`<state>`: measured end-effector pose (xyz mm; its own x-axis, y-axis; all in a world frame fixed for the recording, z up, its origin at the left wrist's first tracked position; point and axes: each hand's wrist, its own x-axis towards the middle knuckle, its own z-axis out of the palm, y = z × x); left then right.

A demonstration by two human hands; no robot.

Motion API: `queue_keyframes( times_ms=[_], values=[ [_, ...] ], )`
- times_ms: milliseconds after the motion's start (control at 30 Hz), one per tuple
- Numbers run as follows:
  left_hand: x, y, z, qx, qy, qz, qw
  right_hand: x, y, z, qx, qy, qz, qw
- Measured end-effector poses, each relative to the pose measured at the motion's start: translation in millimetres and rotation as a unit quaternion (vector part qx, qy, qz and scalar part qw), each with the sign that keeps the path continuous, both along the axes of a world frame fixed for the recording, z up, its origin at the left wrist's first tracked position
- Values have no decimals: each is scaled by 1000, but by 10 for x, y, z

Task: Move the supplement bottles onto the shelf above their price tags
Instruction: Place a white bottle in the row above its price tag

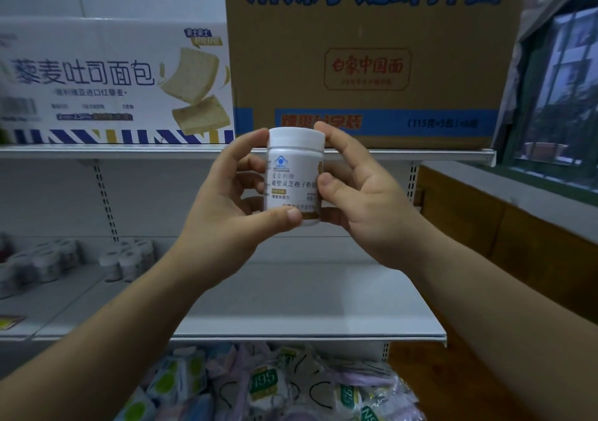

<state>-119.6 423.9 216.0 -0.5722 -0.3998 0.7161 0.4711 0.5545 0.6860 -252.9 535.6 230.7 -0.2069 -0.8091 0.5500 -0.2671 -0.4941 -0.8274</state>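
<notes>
From the head camera, a white supplement bottle [294,177] is upright in mid-air at centre. The left hand [226,207] and right hand [359,207] each close their grip round it, thumbs on the label. At eight o'clock from it, similar bottles [126,258] stand on the grey shelf [307,297]. This one looks not yet placed. I cannot make out the price tags.

Blurred white jars [127,260] on shelf [291,307] far left
</notes>
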Motion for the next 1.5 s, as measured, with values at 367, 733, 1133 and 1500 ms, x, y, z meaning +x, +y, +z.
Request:
queue_keyframes(
  times_ms=[367,733,1133,1500],
  values=[
    [109,118,-155,-12,4,114,993,-9,-161,-182,27,-66,112,991],
    [1333,-786,-271,45,-61,119,990,986,-1137,-324,59,24,77,995],
    [2924,-2052,-502,67,-114,198,971,2583,-2516,-627,114,20,74,991],
    [2972,-3064,-1081,130,-154,179,963,2689,-3441,-1183,141,27,12,990]
  ],
)
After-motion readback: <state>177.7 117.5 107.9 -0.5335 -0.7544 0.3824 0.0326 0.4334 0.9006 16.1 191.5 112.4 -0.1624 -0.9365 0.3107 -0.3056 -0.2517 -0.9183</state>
